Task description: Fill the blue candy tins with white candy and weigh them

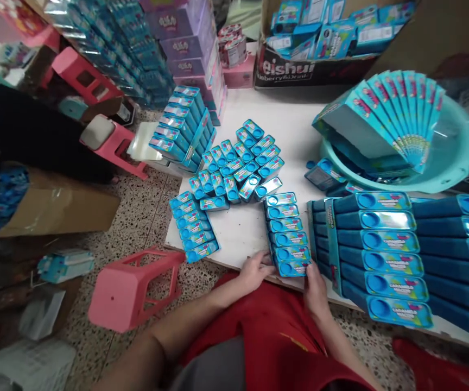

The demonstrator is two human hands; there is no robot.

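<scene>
A short row of blue candy boxes (pixel 289 239), lettered "Caramelo", stands on end at the white table's near edge. My left hand (pixel 255 271) is at the left side of its near end, fingertips against the lowest boxes. On the opposite side my right hand (pixel 316 285) presses its fingers to the nearest box, so the row sits between both hands. Left of it is another row of the same boxes (pixel 194 227). Loose candy boxes (pixel 238 165) stand in a cluster farther back. Parts of my fingers are hidden behind the row.
Long stacked blue boxes (pixel 393 260) fill the right side. Behind them, a turquoise basin (pixel 462 157) holds fanned cartons (pixel 401 108). Packed boxes (pixel 183 130) stand at the back left; an open carton (pixel 285 73) is at the back. A pink stool (pixel 116 298) stands on the floor.
</scene>
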